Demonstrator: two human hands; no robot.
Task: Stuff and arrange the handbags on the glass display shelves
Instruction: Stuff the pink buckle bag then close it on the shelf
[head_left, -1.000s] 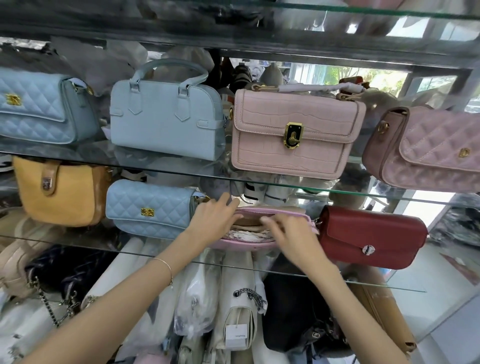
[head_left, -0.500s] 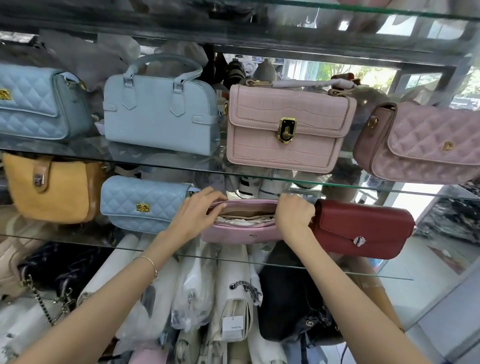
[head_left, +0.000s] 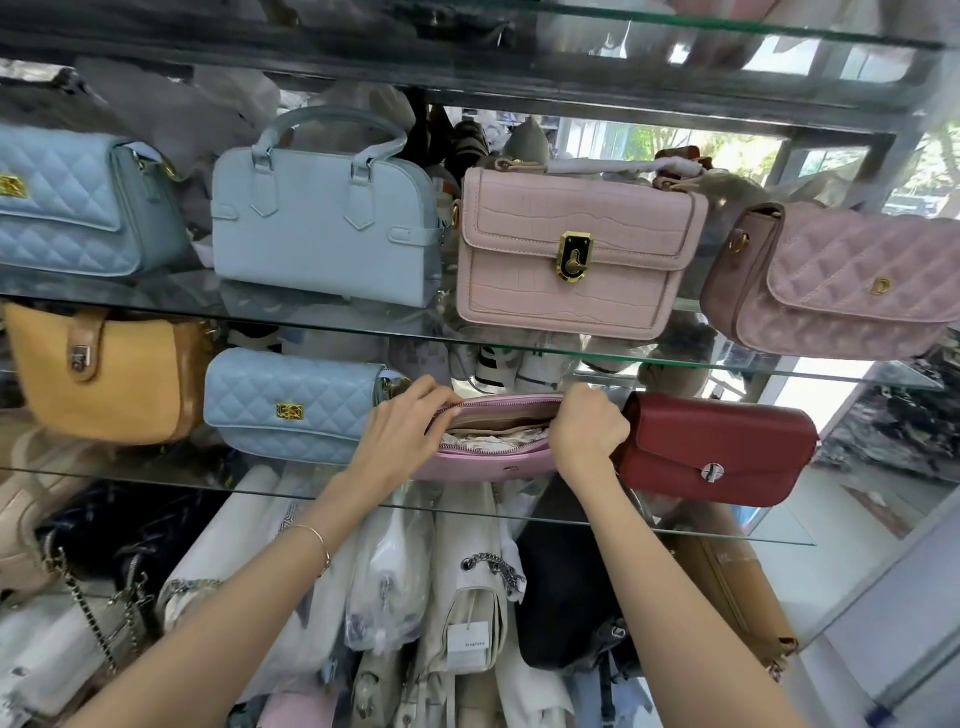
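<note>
A small pink handbag (head_left: 488, 465) stands on the middle glass shelf (head_left: 156, 475) with its zip open. Crumpled stuffing paper (head_left: 493, 440) shows inside it. My left hand (head_left: 405, 431) pinches the bag's left end at the zip. My right hand (head_left: 589, 428) grips the bag's right end, fingers curled over the top edge. A light blue quilted bag (head_left: 291, 405) sits just left of it and a red flap bag (head_left: 722, 447) just right, both close to my hands.
The same shelf holds a mustard bag (head_left: 104, 374) at the left. The upper shelf (head_left: 363, 327) carries a blue quilted bag (head_left: 67, 202), a blue handled bag (head_left: 322, 223), a pink croc bag (head_left: 571, 249) and a pink quilted bag (head_left: 841, 280). Wrapped bags hang below.
My right hand slid from the middle of the pink bag's opening to its right end. The bag now stands more upright. My left hand stays at the left end.
</note>
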